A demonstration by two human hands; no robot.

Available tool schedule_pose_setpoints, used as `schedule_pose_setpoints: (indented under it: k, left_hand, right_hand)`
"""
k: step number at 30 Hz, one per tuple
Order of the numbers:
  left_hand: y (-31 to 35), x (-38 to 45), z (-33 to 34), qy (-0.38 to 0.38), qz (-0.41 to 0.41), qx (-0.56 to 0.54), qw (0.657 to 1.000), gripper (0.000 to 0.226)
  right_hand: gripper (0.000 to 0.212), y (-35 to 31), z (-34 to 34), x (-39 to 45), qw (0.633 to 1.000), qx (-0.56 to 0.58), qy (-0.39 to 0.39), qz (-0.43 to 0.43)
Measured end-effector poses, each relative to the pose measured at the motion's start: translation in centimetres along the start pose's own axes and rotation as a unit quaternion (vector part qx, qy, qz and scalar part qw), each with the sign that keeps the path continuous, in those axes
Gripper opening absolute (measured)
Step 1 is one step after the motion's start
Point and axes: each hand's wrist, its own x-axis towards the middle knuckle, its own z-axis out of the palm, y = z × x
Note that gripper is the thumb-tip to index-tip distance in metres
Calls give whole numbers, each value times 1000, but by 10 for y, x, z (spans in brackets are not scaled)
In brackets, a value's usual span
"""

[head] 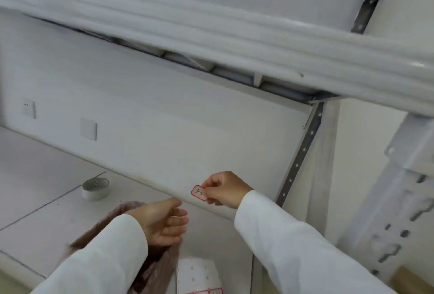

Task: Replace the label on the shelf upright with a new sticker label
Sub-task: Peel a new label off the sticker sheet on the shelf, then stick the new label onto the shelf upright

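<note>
The right hand (pixel 225 189) pinches a label (pixel 199 192) by its right end; the label sticks out to the left of the fingertips, its long axis running down and to the right, red border and writing facing the camera. The upright (pixel 399 199) stands well to the right of this hand, so this hand is nearer. The left hand (pixel 164 222) is loosely apart, holding nothing, above the sticker sheet (pixel 197 275).
</note>
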Motion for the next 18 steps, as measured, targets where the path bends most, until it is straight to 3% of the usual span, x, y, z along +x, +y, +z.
schedule_pose_setpoints:
  k: [6, 10, 15, 18]
  left_hand:
    - [45, -60, 16, 3, 60, 145, 988, 23]
    - [100, -128, 45, 32, 132, 321, 937, 24]
    - [143, -209, 72, 70, 194, 405, 891, 27]
    - [150, -254, 92, 54, 183, 457, 869, 26]
  right_hand:
    - [16, -61, -53, -43, 997, -81, -4, -6]
    - [22, -99, -81, -82, 996, -93, 11, -14]
    - [29, -140, -120, -147, 989, -144, -14, 0]
    - [28, -153, -138, -194, 986, -155, -47, 23]
